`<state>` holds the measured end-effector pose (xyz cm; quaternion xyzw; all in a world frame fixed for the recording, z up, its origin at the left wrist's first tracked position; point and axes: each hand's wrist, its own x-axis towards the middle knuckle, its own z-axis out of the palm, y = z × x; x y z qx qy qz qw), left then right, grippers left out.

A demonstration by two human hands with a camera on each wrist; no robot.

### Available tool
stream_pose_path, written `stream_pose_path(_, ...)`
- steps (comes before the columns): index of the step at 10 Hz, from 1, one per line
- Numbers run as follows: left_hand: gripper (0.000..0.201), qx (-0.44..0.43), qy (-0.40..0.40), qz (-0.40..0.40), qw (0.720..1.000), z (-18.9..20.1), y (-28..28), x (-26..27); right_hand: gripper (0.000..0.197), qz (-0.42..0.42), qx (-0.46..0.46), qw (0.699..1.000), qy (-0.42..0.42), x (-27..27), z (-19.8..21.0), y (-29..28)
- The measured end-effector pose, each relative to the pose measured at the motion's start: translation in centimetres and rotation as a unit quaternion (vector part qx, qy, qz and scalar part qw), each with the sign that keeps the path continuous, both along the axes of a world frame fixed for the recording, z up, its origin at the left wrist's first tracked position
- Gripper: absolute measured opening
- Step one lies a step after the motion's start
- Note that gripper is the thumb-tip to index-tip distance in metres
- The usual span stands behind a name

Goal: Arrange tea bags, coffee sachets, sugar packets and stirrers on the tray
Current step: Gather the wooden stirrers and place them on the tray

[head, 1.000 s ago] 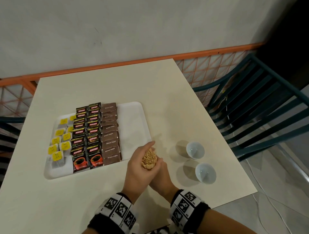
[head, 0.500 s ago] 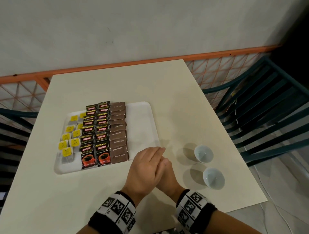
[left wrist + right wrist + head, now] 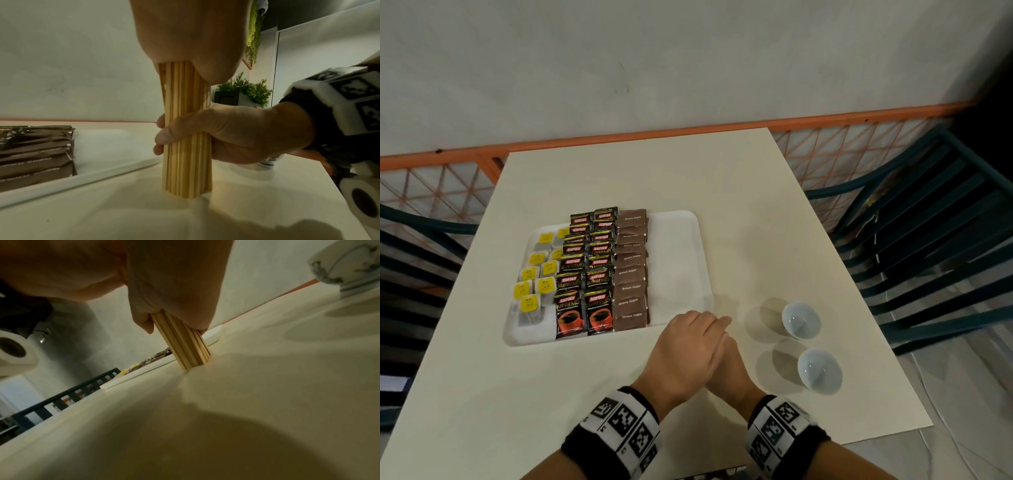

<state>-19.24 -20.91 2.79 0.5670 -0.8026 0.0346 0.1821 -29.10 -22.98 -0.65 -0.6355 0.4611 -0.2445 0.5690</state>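
Note:
A bundle of wooden stirrers point(image 3: 186, 162) stands upright on the table just off the tray's near right corner. My right hand point(image 3: 236, 134) grips it round the middle. My left hand point(image 3: 698, 335) lies flat on the bundle's top, fingers straight, and hides bundle and right fingers in the head view. The white tray point(image 3: 681, 246) holds yellow-tagged tea bags point(image 3: 530, 294) at the left, two rows of black coffee sachets point(image 3: 585, 274) and a row of brown sugar packets point(image 3: 631, 270). Its right strip is bare.
Two small white cups point(image 3: 800, 320) point(image 3: 819, 370) stand on the table right of my hands. Dark green chairs point(image 3: 928, 240) flank the table, and an orange railing point(image 3: 619, 137) runs behind it. The table's near edge is close to my wrists.
A second ago the stirrers' top ends showed between my hands. My left hand has since flattened over them and stays there; the bundle stands in the same spot.

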Motion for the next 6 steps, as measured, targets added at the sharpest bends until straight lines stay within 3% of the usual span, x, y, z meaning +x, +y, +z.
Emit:
stream_pose_path(1,0.035,0.01,0.019,0.0,1.0,0.3,0.0,-0.2,0.024,-0.029,-0.039,0.998,0.044,0.5,-0.3,-0.4)
stream_pose_path(2,0.053,0.025,0.131,0.078,0.988,1.7,0.1,0.5,0.026,-0.029,-0.068,0.997,0.024,0.9,1.1,-0.7)
stream_pose_path(3,0.066,0.123,0.336,0.227,0.906,3.5,0.4,1.2,0.015,-0.035,0.026,0.999,0.031,0.9,0.8,-2.4)
stream_pose_path(4,0.047,0.28,0.493,0.304,0.765,3.1,0.4,2.2,0.008,-0.035,0.118,0.992,0.026,1.9,1.9,-4.2)
stream_pose_path(5,0.035,0.338,0.596,0.292,0.668,2.2,-0.1,3.4,0.007,-0.035,0.205,0.978,0.01,3.4,2.9,-6.1)
stream_pose_path(6,0.033,0.36,0.619,0.284,0.638,1.9,-1.8,4.8,0.007,-0.03,0.241,0.969,0.047,4.9,3.2,-8.3)
